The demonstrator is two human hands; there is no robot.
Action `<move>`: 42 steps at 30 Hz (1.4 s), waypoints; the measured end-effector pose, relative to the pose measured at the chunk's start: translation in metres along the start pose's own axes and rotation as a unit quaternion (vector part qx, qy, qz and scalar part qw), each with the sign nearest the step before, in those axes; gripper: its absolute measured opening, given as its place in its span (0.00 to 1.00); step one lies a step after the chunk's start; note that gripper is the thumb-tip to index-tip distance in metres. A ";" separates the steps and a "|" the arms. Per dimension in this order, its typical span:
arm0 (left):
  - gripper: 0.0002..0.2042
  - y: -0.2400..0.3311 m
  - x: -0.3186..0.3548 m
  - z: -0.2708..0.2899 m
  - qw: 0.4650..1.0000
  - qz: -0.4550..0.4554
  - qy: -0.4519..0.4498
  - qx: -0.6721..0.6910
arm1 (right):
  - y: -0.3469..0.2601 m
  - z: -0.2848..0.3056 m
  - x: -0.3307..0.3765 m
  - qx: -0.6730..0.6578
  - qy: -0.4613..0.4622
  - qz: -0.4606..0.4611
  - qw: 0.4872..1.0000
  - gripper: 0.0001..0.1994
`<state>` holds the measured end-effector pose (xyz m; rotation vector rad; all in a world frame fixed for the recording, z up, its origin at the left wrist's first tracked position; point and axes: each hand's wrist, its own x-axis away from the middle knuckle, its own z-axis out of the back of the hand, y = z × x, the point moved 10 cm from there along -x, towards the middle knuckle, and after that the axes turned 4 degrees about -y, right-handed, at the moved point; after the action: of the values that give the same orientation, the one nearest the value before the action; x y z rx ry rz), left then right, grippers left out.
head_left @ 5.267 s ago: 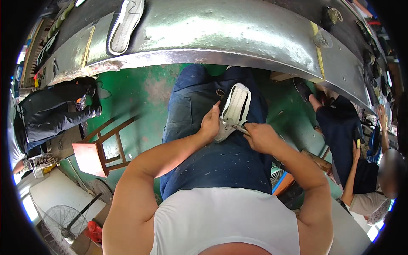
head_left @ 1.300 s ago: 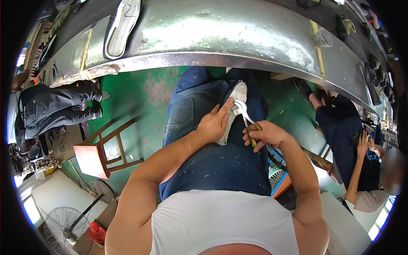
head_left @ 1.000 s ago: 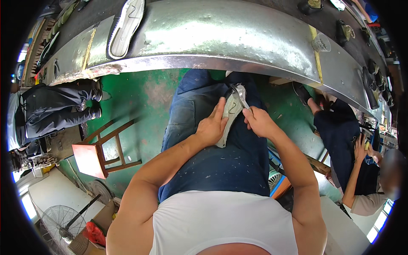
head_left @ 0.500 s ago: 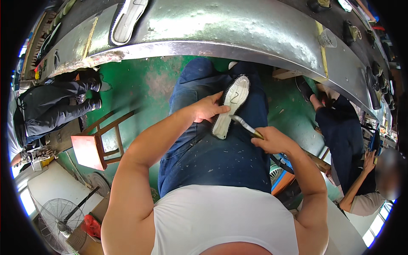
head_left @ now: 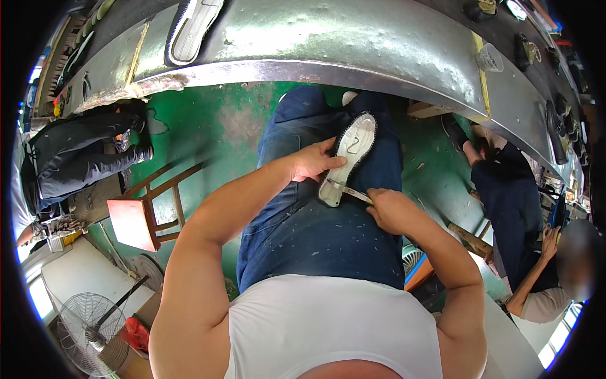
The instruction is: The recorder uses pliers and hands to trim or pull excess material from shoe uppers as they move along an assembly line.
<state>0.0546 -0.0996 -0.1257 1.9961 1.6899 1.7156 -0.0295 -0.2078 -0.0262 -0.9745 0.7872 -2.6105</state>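
Note:
A shoe (head_left: 357, 140) lies sole side up over my thighs, its whitish underside ringed by a dark, stitched-looking edge. My left hand (head_left: 314, 162) grips it by the middle, thumb across the pale sole and fingers round the side. From the right, my right hand (head_left: 392, 210) is closed on a slim, light-coloured hand tool (head_left: 353, 192); its exact kind is unclear. The tool's far tip meets the sole near the heel end, below my left thumb. The tool's handle is mostly hidden in my right fist.
A metal-topped bench (head_left: 341, 38) runs across ahead of my knees, with another upturned shoe (head_left: 190, 39) and a clear cup (head_left: 489, 58) on it. A wooden stool (head_left: 133, 221) and a fan (head_left: 92, 328) stand at left. Other people (head_left: 505, 189) are on both sides.
My right hand has turned the tool flatter and brought its tip from the sole's right edge, near its middle, onto the heel end. My left hand keeps its hold on the shoe.

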 end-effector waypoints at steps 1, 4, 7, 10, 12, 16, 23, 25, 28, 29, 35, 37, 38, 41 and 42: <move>0.36 -0.001 0.002 0.002 1.000 0.000 0.011 -0.015 | -0.005 0.004 0.000 0.039 -0.024 -0.040 0.998 0.11; 0.35 -0.002 0.000 0.004 1.000 -0.002 0.011 -0.029 | -0.011 0.011 -0.009 0.101 -0.031 -0.061 0.993 0.10; 0.39 -0.002 0.000 0.008 0.999 -0.002 0.004 -0.038 | -0.001 0.006 -0.013 0.090 0.000 -0.033 0.995 0.10; 0.43 0.007 0.004 0.008 0.997 -0.001 0.008 -0.072 | 0.014 -0.007 -0.014 0.027 0.051 -0.011 0.998 0.12; 0.44 0.003 0.002 0.008 0.995 0.000 0.013 -0.096 | 0.019 -0.007 -0.003 -0.005 0.090 0.005 0.996 0.13; 0.42 0.006 0.005 0.003 0.941 -0.186 0.136 -0.247 | 0.022 -0.011 0.018 -0.028 0.033 -0.044 0.998 0.18; 0.45 -0.022 0.027 -0.036 0.976 -0.081 0.004 -0.201 | 0.042 -0.022 0.032 -0.172 -0.155 -0.104 0.967 0.22; 0.45 -0.027 0.024 -0.041 0.982 -0.056 -0.021 -0.181 | 0.039 -0.006 0.043 -0.205 -0.170 -0.154 0.951 0.22; 0.47 -0.029 0.020 -0.033 0.967 -0.088 0.058 -0.231 | 0.030 0.008 0.036 -0.251 -0.071 -0.153 0.953 0.21; 0.49 -0.025 0.018 -0.034 0.966 -0.098 0.053 -0.233 | 0.022 0.028 0.033 -0.262 0.050 -0.105 0.958 0.20; 0.55 -0.016 0.020 -0.034 0.955 -0.116 0.024 -0.273 | 0.030 -0.008 0.002 -0.055 0.055 -0.064 0.995 0.18; 0.56 -0.013 0.030 -0.029 0.954 -0.122 0.027 -0.271 | 0.034 -0.008 0.005 -0.074 0.048 -0.049 0.995 0.18; 0.54 -0.008 0.035 -0.025 0.952 -0.142 0.039 -0.269 | 0.050 -0.009 0.010 -0.206 0.068 -0.066 0.974 0.19; 0.49 0.015 0.063 -0.022 0.974 -0.164 0.017 -0.153 | 0.096 -0.045 0.020 -0.461 0.131 -0.076 0.874 0.22; 0.47 0.022 0.079 -0.024 0.987 -0.159 -0.017 -0.027 | 0.108 -0.057 0.022 -0.580 0.161 -0.069 0.796 0.23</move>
<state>0.0382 -0.0677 -0.0488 1.6151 1.8095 1.5898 -0.0798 -0.2830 -0.1113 -0.7671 2.6448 -2.2366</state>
